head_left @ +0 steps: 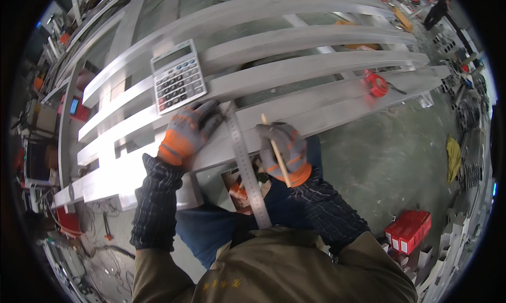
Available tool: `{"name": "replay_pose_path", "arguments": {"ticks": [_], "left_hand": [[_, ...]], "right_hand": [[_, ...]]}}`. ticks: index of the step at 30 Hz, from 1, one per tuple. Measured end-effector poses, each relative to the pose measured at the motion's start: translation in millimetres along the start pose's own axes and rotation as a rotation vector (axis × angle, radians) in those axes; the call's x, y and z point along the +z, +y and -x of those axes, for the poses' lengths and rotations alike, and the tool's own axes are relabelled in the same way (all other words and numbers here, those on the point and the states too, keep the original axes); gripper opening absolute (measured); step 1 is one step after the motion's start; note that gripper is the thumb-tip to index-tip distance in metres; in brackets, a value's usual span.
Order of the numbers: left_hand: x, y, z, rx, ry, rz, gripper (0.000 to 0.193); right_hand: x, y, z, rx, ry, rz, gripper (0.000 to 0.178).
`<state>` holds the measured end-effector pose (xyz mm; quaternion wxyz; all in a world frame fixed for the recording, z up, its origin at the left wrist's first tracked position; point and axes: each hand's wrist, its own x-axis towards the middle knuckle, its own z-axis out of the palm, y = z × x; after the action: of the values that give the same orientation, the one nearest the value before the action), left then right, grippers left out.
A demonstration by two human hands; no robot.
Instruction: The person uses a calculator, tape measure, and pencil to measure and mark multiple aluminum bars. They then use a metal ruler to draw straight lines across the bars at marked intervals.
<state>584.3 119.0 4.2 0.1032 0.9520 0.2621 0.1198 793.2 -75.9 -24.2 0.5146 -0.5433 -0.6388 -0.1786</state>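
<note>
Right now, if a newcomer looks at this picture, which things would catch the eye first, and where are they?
Probably the large calculator, lying across the metal bars just beyond the gloved left hand. Next might be the red tape measure toward the right end of the nearest bars. The long ruler also stands out, running between the hands toward the body, beside the right hand holding a pale stick.

Metal bars (124,179) washed out by white glare at centre left, edges bowed by fisheye distortion, corners blackened
</note>
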Motion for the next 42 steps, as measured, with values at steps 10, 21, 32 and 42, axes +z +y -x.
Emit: {"name": "replay_pose_path", "arguments": {"ticks": [10,21,32,42], "left_hand": [[-15,11,-11,-0.042,-0.129,0.130,0.052],[-11,14,-4,0.057,0.058,-0.026,0.038],[-7,7,-5,0.073,0.003,-0.032,0.049],[-7,8,-10,0.056,-0.014,-0.019,0.046]], "right_hand": [[-4,-13,2,0.408,0.026,-0.327,0.024],[-8,-15,0,0.498,-0.023,-0.341,0.026],[-4,-14,1,0.512,-0.035,-0.342,0.026],[-5,-8,1,0.358,-0.094,-0.199,0.026]]}}
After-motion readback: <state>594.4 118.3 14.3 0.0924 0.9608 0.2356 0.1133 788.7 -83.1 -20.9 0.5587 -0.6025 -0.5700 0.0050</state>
